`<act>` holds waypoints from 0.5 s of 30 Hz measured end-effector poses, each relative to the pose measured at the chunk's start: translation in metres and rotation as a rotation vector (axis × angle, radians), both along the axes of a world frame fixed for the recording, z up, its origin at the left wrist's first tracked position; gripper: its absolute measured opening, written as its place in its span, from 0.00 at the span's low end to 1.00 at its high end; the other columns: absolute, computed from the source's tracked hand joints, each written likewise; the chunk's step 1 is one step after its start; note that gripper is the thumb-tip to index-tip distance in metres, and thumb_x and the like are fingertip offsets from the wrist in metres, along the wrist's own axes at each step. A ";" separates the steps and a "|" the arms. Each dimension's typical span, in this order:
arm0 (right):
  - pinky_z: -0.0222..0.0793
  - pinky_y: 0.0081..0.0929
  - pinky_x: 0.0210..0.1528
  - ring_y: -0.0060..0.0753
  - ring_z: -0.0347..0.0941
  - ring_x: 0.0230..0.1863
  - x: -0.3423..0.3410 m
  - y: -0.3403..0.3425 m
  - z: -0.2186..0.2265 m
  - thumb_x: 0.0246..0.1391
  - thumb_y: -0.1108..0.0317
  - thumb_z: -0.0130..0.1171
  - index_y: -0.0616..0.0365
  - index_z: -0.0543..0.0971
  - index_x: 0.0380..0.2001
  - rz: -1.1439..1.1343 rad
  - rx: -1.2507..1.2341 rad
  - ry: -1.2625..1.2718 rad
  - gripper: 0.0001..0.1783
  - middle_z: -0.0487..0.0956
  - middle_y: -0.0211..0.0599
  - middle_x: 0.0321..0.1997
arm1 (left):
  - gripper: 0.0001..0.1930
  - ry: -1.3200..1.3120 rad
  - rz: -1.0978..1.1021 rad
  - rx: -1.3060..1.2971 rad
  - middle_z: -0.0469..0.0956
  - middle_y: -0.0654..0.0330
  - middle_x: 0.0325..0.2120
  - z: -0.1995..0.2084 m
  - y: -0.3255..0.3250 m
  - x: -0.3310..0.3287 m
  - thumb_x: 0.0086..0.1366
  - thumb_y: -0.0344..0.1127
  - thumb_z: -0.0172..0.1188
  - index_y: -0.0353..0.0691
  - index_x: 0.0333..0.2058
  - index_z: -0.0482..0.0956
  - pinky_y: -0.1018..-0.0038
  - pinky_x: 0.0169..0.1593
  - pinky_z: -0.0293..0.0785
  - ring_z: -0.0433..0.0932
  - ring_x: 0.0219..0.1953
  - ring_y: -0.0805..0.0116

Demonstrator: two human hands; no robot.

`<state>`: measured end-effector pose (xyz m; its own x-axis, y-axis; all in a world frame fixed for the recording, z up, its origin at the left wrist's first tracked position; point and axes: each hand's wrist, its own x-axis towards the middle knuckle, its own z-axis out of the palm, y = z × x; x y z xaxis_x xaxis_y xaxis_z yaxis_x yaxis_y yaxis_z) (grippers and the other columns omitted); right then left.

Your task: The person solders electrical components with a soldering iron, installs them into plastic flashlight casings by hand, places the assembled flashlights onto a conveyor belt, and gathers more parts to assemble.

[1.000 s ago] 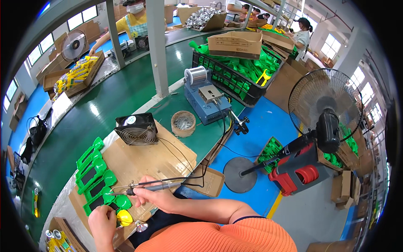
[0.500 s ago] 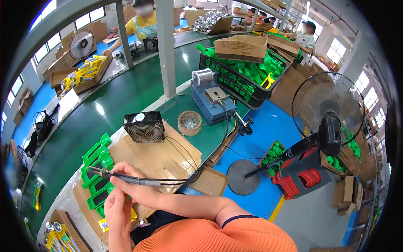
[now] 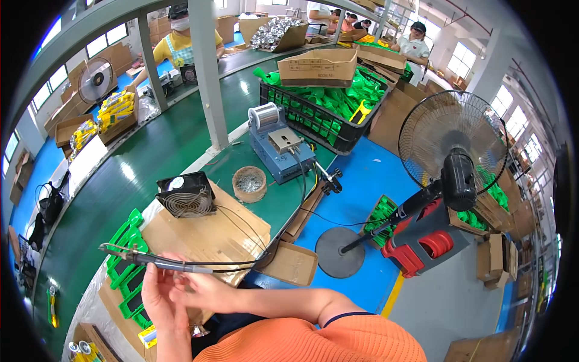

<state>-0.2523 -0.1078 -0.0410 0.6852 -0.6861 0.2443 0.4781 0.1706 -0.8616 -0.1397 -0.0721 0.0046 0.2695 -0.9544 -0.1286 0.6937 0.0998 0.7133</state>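
Bright daylight from windows (image 3: 461, 60), glare on green tabletop (image 3: 163, 133), fisheye-bent edges, black corners

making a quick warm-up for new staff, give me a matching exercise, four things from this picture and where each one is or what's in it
1. pen-shaped tool
2. wire spool
3. small square fan
4. black crate

A. on the blue box
B. filled with green parts
C. held in the right hand
D. by the cardboard sheet's far edge

Pairs: 1-C, 2-A, 3-D, 4-B
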 end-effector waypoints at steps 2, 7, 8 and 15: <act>0.54 0.31 0.69 0.31 0.52 0.71 -0.019 0.027 -0.017 0.61 0.70 0.59 0.63 0.46 0.71 -0.009 -0.007 -0.187 0.43 0.52 0.39 0.73 | 0.13 0.008 0.073 -0.008 0.80 0.63 0.37 0.001 -0.003 0.004 0.69 0.40 0.58 0.38 0.45 0.78 0.77 0.38 0.73 0.76 0.37 0.75; 0.75 0.24 0.47 0.25 0.80 0.43 -0.189 -0.024 0.097 0.58 0.72 0.61 0.61 0.83 0.44 0.332 -0.309 0.381 0.11 0.84 0.37 0.44 | 0.13 -0.010 0.139 -0.053 0.81 0.63 0.40 -0.003 0.009 0.030 0.68 0.40 0.59 0.40 0.46 0.78 0.79 0.34 0.72 0.77 0.39 0.77; 0.76 0.23 0.43 0.26 0.81 0.38 -0.214 -0.042 0.115 0.56 0.74 0.62 0.60 0.81 0.44 -0.031 -0.455 0.392 0.12 0.83 0.36 0.44 | 0.13 -0.016 0.177 -0.034 0.81 0.63 0.41 -0.003 0.013 0.031 0.68 0.40 0.59 0.40 0.46 0.78 0.79 0.34 0.72 0.77 0.39 0.77; 0.75 0.43 0.45 0.50 0.80 0.44 -0.422 -0.310 0.104 0.56 0.63 0.55 0.56 0.81 0.43 -1.721 -0.621 1.395 0.15 0.82 0.48 0.44 | 0.12 -0.054 0.200 0.062 0.81 0.65 0.40 -0.004 0.026 0.034 0.68 0.41 0.59 0.43 0.46 0.78 0.82 0.33 0.71 0.77 0.39 0.79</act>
